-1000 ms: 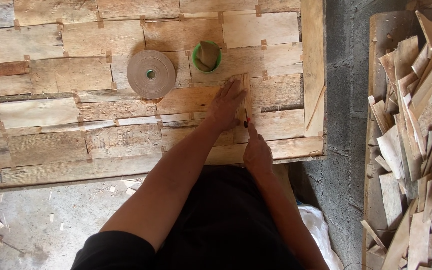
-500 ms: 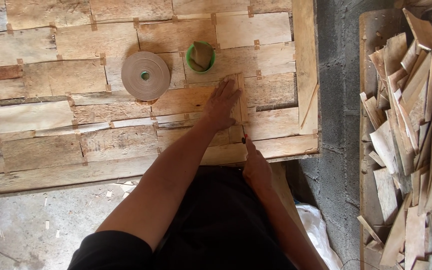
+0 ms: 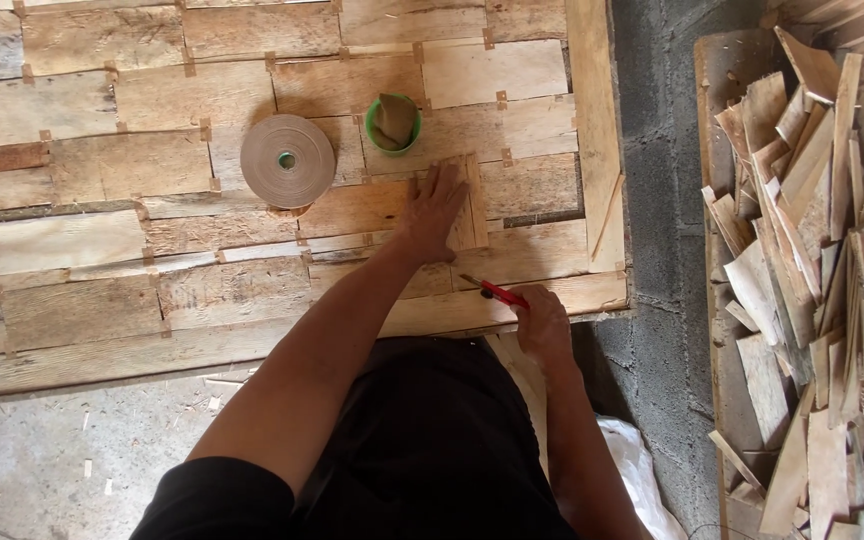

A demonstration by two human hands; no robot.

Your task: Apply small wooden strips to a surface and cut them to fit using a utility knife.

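Observation:
My left hand (image 3: 436,212) lies flat, fingers spread, on a small piece of wood veneer (image 3: 470,205) that rests on a large sheet of patched veneer pieces (image 3: 152,250). My right hand (image 3: 542,325) grips a red-handled utility knife (image 3: 497,291), its blade pointing up and left toward the lower edge of the small piece. A roll of brown paper tape (image 3: 288,160) lies flat on the sheet to the left of my left hand. Beside it stands a green cup (image 3: 393,124) with brown material inside.
A long wooden strip (image 3: 594,130) borders the sheet's right side. Beyond a grey concrete block ledge (image 3: 657,200), a heap of loose veneer offcuts (image 3: 802,280) fills the right. Wood chips litter the concrete floor (image 3: 52,450) at lower left. White plastic (image 3: 637,470) lies by my right arm.
My left hand stays pressed on the small veneer piece. My right hand has drawn the knife down and right, away from that piece.

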